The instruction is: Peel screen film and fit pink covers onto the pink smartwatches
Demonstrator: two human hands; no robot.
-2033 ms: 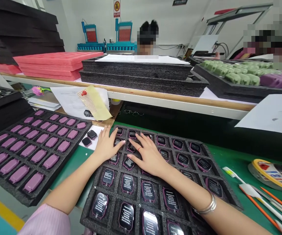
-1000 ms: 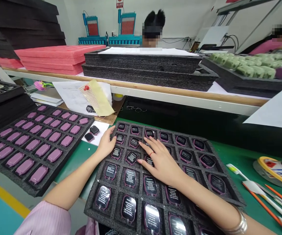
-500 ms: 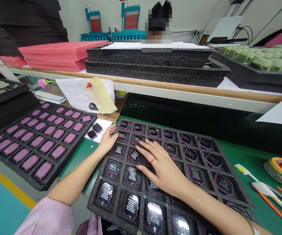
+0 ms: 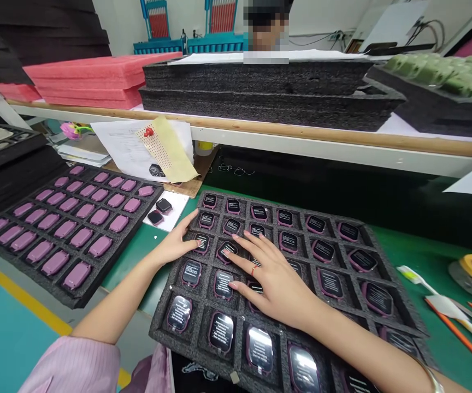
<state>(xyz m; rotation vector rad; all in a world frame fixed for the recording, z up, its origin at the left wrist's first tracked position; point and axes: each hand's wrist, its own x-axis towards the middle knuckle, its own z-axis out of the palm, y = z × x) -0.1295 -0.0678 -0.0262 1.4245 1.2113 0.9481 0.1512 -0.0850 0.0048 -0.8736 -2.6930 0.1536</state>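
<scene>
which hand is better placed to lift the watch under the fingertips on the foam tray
Probably the right hand: its fingers rest on that watch in the black foam tray. The left hand lies further off, at the tray's left edge.

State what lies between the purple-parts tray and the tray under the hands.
In the head view, a white card with two black watches sits there on a green mat.
</scene>
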